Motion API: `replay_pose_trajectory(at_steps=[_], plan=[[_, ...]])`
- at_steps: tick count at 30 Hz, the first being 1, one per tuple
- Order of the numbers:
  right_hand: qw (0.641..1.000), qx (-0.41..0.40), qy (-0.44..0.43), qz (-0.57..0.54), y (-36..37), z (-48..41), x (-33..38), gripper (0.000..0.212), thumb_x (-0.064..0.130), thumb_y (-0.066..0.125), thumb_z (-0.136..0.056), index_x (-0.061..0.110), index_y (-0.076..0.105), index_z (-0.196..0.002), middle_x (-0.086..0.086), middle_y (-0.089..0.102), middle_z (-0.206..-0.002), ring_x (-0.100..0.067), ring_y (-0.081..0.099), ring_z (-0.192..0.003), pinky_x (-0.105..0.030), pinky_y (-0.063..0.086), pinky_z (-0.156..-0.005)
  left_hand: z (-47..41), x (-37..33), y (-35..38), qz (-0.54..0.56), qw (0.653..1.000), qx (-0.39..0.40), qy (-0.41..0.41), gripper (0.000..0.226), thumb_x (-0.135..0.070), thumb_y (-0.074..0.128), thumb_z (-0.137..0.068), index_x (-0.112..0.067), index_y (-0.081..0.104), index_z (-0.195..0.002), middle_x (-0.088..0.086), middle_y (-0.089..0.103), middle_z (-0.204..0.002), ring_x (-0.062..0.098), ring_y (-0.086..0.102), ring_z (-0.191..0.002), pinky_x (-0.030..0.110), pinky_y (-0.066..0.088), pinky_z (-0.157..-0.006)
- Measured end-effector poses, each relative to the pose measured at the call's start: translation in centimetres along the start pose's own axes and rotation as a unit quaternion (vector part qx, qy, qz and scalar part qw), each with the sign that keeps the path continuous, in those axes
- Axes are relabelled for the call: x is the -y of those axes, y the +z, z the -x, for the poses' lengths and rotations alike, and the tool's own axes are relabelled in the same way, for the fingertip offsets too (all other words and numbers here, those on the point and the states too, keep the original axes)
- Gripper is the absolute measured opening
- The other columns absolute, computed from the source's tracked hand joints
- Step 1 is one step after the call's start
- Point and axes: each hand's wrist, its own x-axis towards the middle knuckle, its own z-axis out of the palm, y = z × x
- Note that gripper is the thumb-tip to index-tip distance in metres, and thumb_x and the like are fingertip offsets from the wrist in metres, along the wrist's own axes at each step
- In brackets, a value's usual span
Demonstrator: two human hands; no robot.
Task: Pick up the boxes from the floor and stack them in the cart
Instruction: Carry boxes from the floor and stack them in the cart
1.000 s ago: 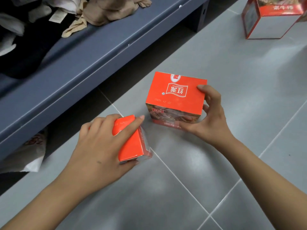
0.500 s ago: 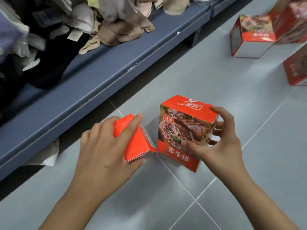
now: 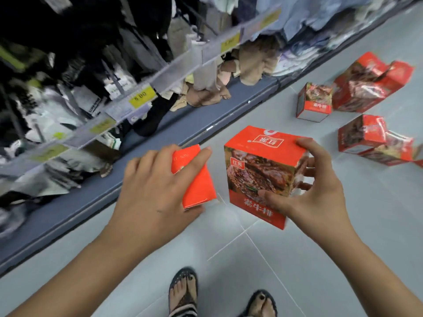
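Sandalled feet [image 3: 183,291] stood on the glossy grey tiled floor [image 3: 297,271]. Both cartons, down at floor level a second earlier, were now raised clear. The left hand [image 3: 155,193] wrapped the small orange carton [image 3: 196,179], fingers curled over its edge. The right hand [image 3: 320,191] clamped the larger printed carton [image 3: 258,175], thumb in front and fingers behind. Pick-up judged done; the cart was not in view. The card was smooth, glossy and sharp-cornered. Beyond, more red cartons [image 3: 313,101] lay on the floor, some crumpled, near the blue-grey shelf base [image 3: 206,117].
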Motion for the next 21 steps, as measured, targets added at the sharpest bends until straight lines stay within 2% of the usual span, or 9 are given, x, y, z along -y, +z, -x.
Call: replay_pose_trajectory(at_steps=[2,6,9,14,16,18,19,21], plan=[[1.0,0.019,-0.012,-0.001,-1.8,0.8,4.6,0.099,0.024,0.09,-0.052,0.048,0.035,-0.131,0.005,0.049,-0.129,-0.016,0.053,-0.113,-0.046,0.05,-0.094,0.8,0.6,-4.9,-0.007,1.0,-0.004,0.01,0.096,-0.062,0.073,-0.058,-0.032,0.038,-0.142,0.015,0.052,-0.121,0.038,0.053,-0.104,0.05,0.043,-0.084],[0.999,0.047,-0.018,-0.012,-4.8,3.2,13.6,0.096,0.035,0.086,-0.048,0.047,0.038,-0.13,0.004,0.051,-0.126,-0.013,0.055,-0.109,-0.042,0.052,-0.092,3.5,1.5,-14.4,0.005,1.0,-0.012,-0.003,0.095,-0.063,0.061,-0.057,-0.032,0.036,-0.143,0.016,0.053,-0.121,0.039,0.054,-0.104,0.051,0.044,-0.085],[0.996,0.081,-0.039,-0.007,-7.0,5.1,19.9,0.095,0.042,0.082,-0.046,0.045,0.039,-0.131,0.0,0.053,-0.123,-0.014,0.056,-0.108,-0.036,0.052,-0.09,5.9,2.5,-21.0,0.007,1.0,-0.005,-0.009,0.091,-0.065,0.059,-0.064,-0.033,0.032,-0.145,0.015,0.052,-0.126,0.038,0.051,-0.109,0.05,0.041,-0.088],[0.99,0.112,-0.08,0.005,-9.2,7.5,28.8,0.095,0.034,0.087,-0.05,0.044,0.037,-0.132,0.001,0.05,-0.126,-0.012,0.051,-0.111,-0.021,0.045,-0.089,10.4,4.9,-29.3,-0.004,1.0,-0.017,-0.018,0.097,-0.065,0.073,-0.066,-0.032,0.032,-0.147,0.017,0.049,-0.129,0.038,0.05,-0.11,0.049,0.039,-0.088],[0.988,0.12,-0.101,0.009,-9.3,8.0,31.7,0.099,0.029,0.091,-0.051,0.041,0.039,-0.133,0.006,0.048,-0.125,-0.006,0.048,-0.11,-0.016,0.04,-0.091,12.3,5.9,-31.7,-0.014,0.999,-0.025,-0.025,0.094,-0.067,0.069,-0.068,-0.032,0.031,-0.147,0.017,0.049,-0.13,0.037,0.05,-0.11,0.047,0.039,-0.087],[0.984,0.127,-0.125,0.017,-9.1,8.3,34.2,0.099,0.018,0.094,-0.052,0.034,0.042,-0.135,0.007,0.047,-0.121,-0.003,0.046,-0.107,-0.004,0.034,-0.088,14.0,6.7,-33.7,-0.02,0.999,-0.033,-0.038,0.088,-0.068,0.06,-0.072,-0.032,0.03,-0.147,0.017,0.05,-0.126,0.036,0.051,-0.107,0.046,0.038,-0.086],[0.982,0.131,-0.135,0.021,-9.0,8.5,35.5,0.098,0.018,0.094,-0.052,0.033,0.043,-0.135,0.004,0.048,-0.121,-0.004,0.047,-0.106,0.001,0.033,-0.084,14.8,7.0,-34.6,-0.022,0.998,-0.036,-0.046,0.089,-0.067,0.06,-0.071,-0.033,0.03,-0.147,0.017,0.051,-0.125,0.036,0.051,-0.106,0.045,0.039,-0.085],[0.976,0.143,-0.161,0.013,-8.8,8.8,37.8,0.096,0.026,0.09,-0.051,0.036,0.042,-0.133,0.0,0.051,-0.124,-0.008,0.049,-0.109,0.001,0.035,-0.083,16.5,7.4,-36.3,-0.029,0.996,-0.039,-0.069,0.094,-0.066,0.069,-0.067,-0.032,0.031,-0.146,0.016,0.052,-0.122,0.036,0.051,-0.104,0.046,0.04,-0.085]])
